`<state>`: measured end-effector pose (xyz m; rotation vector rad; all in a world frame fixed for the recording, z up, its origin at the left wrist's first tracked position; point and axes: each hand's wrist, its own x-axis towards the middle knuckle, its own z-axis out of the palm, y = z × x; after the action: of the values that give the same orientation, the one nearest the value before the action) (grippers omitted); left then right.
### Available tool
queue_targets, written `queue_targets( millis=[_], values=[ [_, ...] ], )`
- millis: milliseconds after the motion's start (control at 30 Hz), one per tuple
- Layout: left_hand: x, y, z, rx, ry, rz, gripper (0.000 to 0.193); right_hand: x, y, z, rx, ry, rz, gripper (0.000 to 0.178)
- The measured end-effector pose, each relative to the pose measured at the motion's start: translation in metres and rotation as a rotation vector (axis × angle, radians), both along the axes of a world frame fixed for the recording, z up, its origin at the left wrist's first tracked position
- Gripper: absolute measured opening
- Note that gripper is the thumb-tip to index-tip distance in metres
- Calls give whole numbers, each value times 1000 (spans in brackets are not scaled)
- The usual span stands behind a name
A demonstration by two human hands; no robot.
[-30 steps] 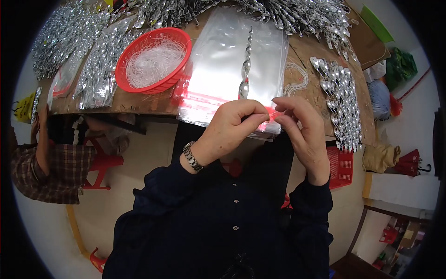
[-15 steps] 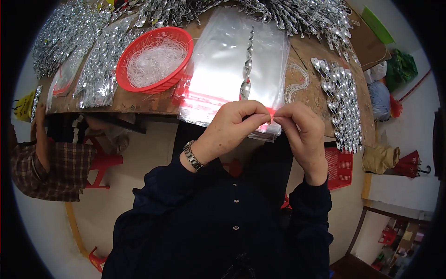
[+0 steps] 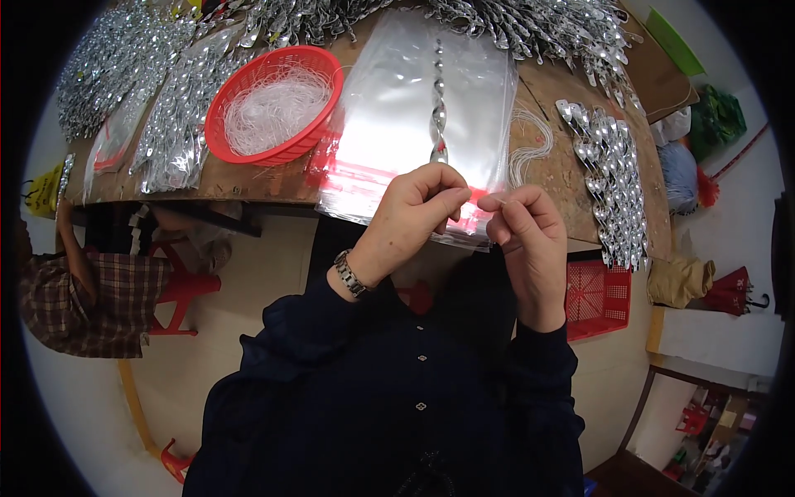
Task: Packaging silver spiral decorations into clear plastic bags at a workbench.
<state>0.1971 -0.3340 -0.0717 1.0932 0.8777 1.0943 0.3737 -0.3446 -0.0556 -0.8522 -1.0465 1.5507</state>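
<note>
A silver twisted spiral strip [image 3: 438,108] lies lengthwise on a stack of clear plastic bags [image 3: 381,108] with red-edged flaps. Its near end runs behind my left hand [image 3: 418,203], whose thumb and forefinger are pinched together. Just to the right, my right hand [image 3: 530,228] has its thumb and forefinger closed as well. A thin clear thread seems to run between the two pinches, though it barely shows. Both hands hover over the near edge of the bags, fingertips a short way apart.
A red basket [image 3: 217,124] of clear threads stands left of the bags. Loose threads [image 3: 532,137] and a row of silver spirals [image 3: 613,182] lie to the right. More spirals [image 3: 530,29] cover the far side. A person in a checked shirt [image 3: 95,302] sits at left.
My fingertips have drawn slightly apart, and the right hand has turned and moved a little left. The spiral has swung from a slight tilt to nearly straight up the picture.
</note>
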Motion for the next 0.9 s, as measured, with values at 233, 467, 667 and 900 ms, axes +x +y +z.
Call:
queue_targets(
  millis=[233, 467, 667, 900],
  values=[
    [2, -1, -6, 60, 58, 8, 10, -9, -3, -9, 136, -22, -86, 5],
    [-5, 1, -2, 40, 83, -20, 14, -4, 5, -8, 876, -867, -182, 6],
    [-8, 3, -1, -12, 75, -57, 17, -1, 9, 3, 1122, -1137, -174, 13],
    [-6, 3, -1, -47, 67, -88, 18, -4, 8, 0, 1196, -1193, -149, 15]
  ],
)
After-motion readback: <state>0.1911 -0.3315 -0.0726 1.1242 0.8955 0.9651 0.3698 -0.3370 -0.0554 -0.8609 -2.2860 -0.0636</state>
